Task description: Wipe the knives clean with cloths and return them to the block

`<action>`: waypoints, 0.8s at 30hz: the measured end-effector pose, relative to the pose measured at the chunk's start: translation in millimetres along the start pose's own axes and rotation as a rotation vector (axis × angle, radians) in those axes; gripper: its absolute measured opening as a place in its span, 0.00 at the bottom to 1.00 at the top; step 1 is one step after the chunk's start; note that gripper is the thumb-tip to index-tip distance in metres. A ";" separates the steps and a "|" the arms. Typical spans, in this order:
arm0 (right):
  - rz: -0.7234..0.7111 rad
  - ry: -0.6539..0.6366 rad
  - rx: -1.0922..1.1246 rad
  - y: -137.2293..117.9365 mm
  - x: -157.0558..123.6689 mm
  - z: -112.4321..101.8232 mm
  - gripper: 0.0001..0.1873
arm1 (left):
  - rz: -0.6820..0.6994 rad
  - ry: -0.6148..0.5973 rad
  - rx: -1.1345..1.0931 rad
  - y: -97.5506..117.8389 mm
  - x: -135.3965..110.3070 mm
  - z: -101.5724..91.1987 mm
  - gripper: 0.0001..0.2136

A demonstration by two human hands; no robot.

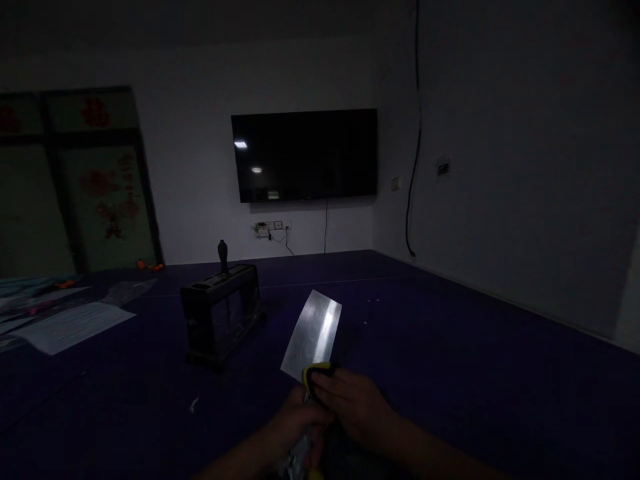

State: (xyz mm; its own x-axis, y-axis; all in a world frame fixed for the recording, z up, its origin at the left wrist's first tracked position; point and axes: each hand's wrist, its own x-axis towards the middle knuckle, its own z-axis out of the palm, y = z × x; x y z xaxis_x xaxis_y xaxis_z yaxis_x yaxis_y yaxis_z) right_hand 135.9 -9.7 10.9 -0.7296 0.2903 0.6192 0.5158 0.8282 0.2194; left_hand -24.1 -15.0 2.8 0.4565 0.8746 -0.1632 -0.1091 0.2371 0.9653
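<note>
A cleaver with a broad, shiny blade points up and away from me, low in the middle of the head view. Its handle end is hidden by my hands. My left hand is closed just below the blade, fingers wrapped where the handle runs. Against the blade's base, my right hand is closed on a rounded yellow-and-black piece, whose kind I cannot make out. Some shiny material shows beneath my left hand. Ahead to the left stands a black frame-like holder with a dark handle sticking up from it.
A dark blue surface spreads around my hands. Printed paper, clear plastic wrap and small orange items lie at the left. A small white scrap is nearer. A television hangs on the far wall.
</note>
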 end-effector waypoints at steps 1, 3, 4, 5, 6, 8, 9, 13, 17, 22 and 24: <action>0.017 -0.024 0.009 -0.8 0.7 -2.2 0.21 | -0.008 -0.016 0.004 -0.3 0.9 -0.5 0.09; 0.054 -0.072 0.050 -2.4 3.0 -6.8 0.24 | -0.039 -0.055 0.024 -0.2 2.9 -1.7 0.10; 0.067 -0.095 0.079 -2.9 4.2 -9.0 0.25 | -0.047 -0.069 0.032 0.0 3.9 -2.2 0.11; 0.077 -0.120 0.112 -3.1 5.2 -11.1 0.26 | -0.044 -0.073 0.039 0.1 4.8 -2.4 0.11; 0.085 -0.149 0.146 -3.0 5.8 -13.0 0.27 | -0.033 -0.068 0.037 0.1 5.4 -2.4 0.12; 0.104 -0.209 0.210 -1.9 6.1 -16.1 0.30 | -0.017 -0.054 0.020 0.0 5.5 -1.6 0.11; 0.113 -0.230 0.239 -1.2 5.7 -17.1 0.32 | -0.018 -0.049 0.011 0.0 5.0 -0.9 0.10; 0.104 -0.193 0.339 0.9 2.9 -17.9 0.34 | -0.026 -0.040 0.001 0.2 2.2 1.0 0.10; 0.106 -0.127 0.373 1.1 0.1 -15.0 0.34 | -0.016 -0.013 -0.007 -1.8 3.0 0.4 0.10; 0.100 -0.115 0.338 0.3 -2.4 -9.9 0.33 | 0.003 -0.040 0.003 -3.3 4.1 -0.6 0.11; 0.102 -0.061 0.337 0.8 -4.1 -6.3 0.32 | -0.019 -0.037 0.008 -2.0 2.2 -0.1 0.11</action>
State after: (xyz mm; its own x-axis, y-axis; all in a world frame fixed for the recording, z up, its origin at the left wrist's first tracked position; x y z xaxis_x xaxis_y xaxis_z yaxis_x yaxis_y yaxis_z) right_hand 142.1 -13.3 13.3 -0.7127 0.3997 0.5765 0.4179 0.9020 -0.1089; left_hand -22.9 -13.5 0.5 0.4906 0.8538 -0.1742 -0.0930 0.2500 0.9638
